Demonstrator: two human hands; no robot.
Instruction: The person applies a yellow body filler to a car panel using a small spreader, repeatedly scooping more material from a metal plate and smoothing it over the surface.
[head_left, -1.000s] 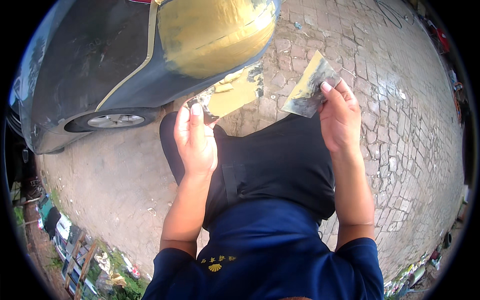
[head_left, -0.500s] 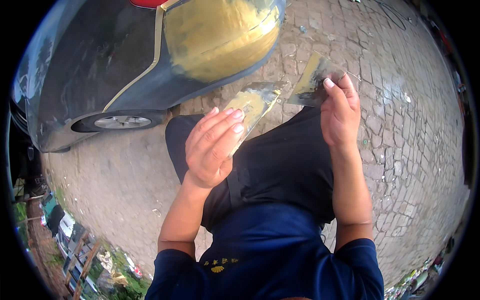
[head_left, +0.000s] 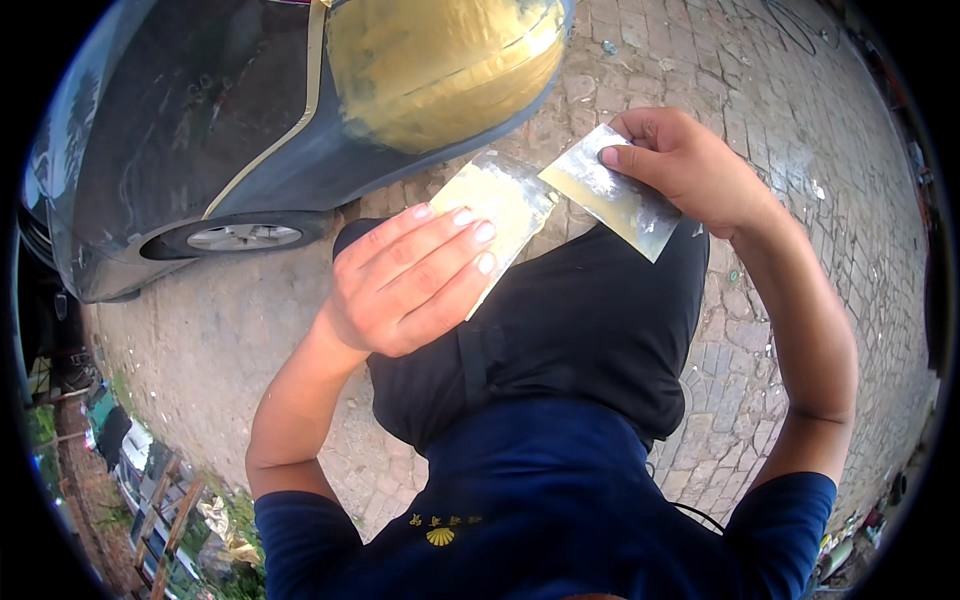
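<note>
My left hand (head_left: pixel 400 285) lies over a flat, thin spreader plate (head_left: pixel 493 183) smeared with pale yellow putty and grey streaks, gripping it with the fingertips on its face. To the right, my right hand (head_left: pixel 690 165) pinches a second square metal spreader (head_left: pixel 630 210), thumb on top; it has a yellowish band along one edge and grey smears. The two plates are close, with their corners almost meeting above my dark trousers (head_left: pixel 560 330).
A dark car (head_left: pixel 180 110) stands at upper left, with a wheel (head_left: pixel 240 237) and a yellow putty-coated bumper corner (head_left: pixel 440 60) edged with tape. Paved brick ground (head_left: pixel 820 260) surrounds me. Clutter and wooden pieces (head_left: pixel 160 510) lie at lower left; a hose (head_left: pixel 795 30) at upper right.
My left hand has turned fingers-over onto its plate. My right wrist has rotated, swinging its spreader leftward and angling it toward the left plate, with the elbow moved outward.
</note>
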